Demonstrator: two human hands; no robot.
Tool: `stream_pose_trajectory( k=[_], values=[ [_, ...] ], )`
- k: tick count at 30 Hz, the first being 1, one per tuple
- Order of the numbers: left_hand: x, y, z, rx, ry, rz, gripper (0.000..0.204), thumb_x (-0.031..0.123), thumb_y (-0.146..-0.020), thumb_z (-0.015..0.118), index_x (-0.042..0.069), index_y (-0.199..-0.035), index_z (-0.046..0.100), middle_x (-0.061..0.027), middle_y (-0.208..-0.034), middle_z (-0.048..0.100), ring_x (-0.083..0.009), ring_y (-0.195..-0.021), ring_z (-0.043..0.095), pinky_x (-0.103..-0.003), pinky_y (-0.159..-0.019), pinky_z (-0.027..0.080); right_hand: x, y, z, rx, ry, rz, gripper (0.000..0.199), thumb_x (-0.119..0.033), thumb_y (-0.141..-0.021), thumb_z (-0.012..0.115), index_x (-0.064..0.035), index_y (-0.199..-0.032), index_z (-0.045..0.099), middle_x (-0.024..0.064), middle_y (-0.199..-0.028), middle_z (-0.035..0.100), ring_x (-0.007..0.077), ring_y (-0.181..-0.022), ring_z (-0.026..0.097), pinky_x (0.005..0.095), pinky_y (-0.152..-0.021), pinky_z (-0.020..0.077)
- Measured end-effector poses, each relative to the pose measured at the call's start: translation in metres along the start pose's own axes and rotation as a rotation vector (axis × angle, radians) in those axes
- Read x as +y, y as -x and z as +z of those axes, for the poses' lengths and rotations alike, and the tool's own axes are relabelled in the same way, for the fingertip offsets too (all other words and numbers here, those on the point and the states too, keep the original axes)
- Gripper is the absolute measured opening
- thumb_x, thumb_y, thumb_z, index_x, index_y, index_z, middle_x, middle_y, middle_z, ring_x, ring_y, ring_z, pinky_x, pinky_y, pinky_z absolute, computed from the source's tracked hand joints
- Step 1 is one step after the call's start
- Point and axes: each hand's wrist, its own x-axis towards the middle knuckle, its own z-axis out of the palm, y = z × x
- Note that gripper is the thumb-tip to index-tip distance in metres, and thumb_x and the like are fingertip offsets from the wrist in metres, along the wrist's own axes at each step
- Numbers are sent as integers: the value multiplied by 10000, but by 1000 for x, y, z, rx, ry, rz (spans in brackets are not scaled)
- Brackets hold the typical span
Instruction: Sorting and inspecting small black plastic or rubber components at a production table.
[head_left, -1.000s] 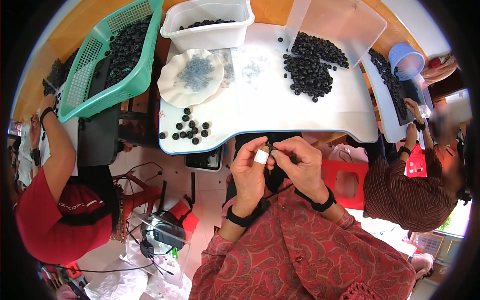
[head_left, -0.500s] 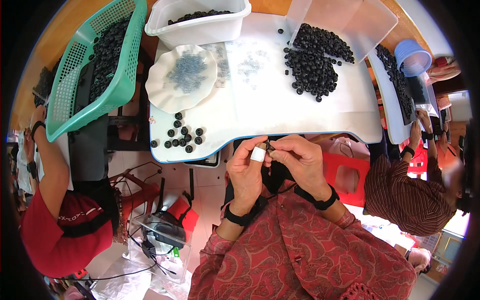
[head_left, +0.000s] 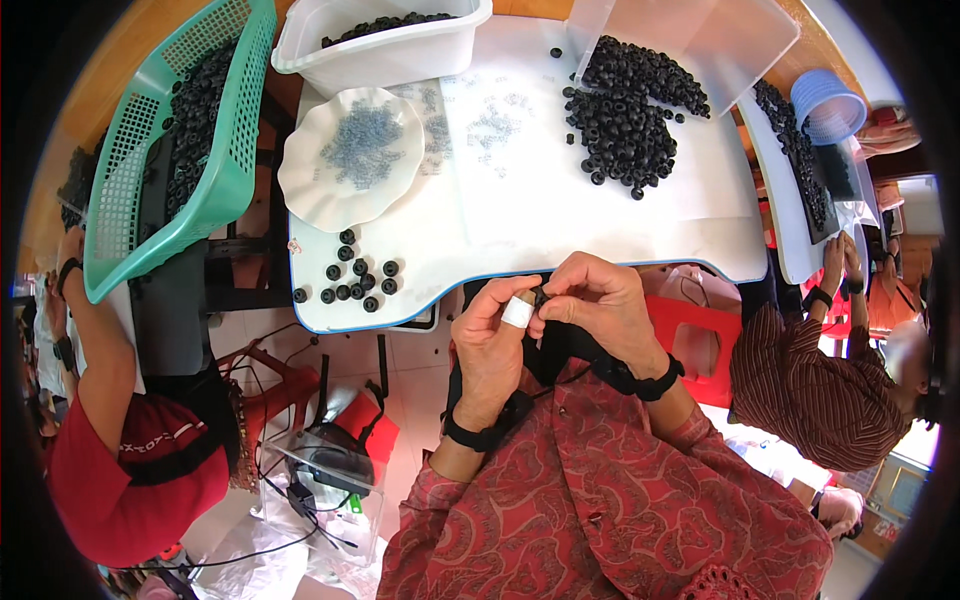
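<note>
Just off the table's front edge, my two hands meet around a small round black part. My left hand, with white tape around a finger, pinches it from the left. From the other side, the thumb and fingers of my right hand close on it too. Fingers cover most of the part. Several loose black parts like it lie at the table's left front. A bigger heap of them spreads at the back right. Small clear pieces fill the middle of a wavy-edged white plate.
The white table has a curved blue front edge. Behind the plate stands a white tub of black parts; a green basket is at left. A clear bin lies by the heap. Co-workers sit on both sides, near a red stool.
My right hand has shifted slightly, its fingers raised a little around the black part. My left hand keeps its pinch. The view has moved a little, so the table's things sit slightly further left.
</note>
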Motion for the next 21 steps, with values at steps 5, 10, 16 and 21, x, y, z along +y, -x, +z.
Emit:
stream_pose_trajectory(
  k=[5,10,16,21],
  values=[
    [1,-1,-2,-23,5,-6,178,1,-982,563,-15,-1116,678,-22,-923,624,-73,-714,585,-214,-627,495,7,-2,-6,-14,91,-33,119,12,-892,710,4,-978,628,80,-830,707,114,-733,685,213,-580,532],
    [4,-4,-4,-35,10,-17,172,11,-985,560,-24,-1103,680,-34,-937,631,-75,-714,584,-215,-627,495,10,-5,-10,-7,80,27,177,8,-854,748,0,-996,643,56,-888,692,96,-745,661,221,-611,532],
    [1,-6,-8,-49,36,-51,189,36,-981,580,-16,-1153,639,-48,-955,638,-72,-711,587,-216,-617,497,8,-7,-5,3,73,60,309,11,-845,743,-1,-1145,667,74,-1066,682,110,-867,652,247,-727,539],
    [-2,-11,-5,-28,159,-9,269,51,-967,620,5,-1210,517,-55,-942,627,-80,-701,590,-223,-599,498,13,-6,-5,-52,22,51,352,19,-856,726,-19,-1203,679,86,-1160,663,116,-894,654,236,-726,536]
  ],
)
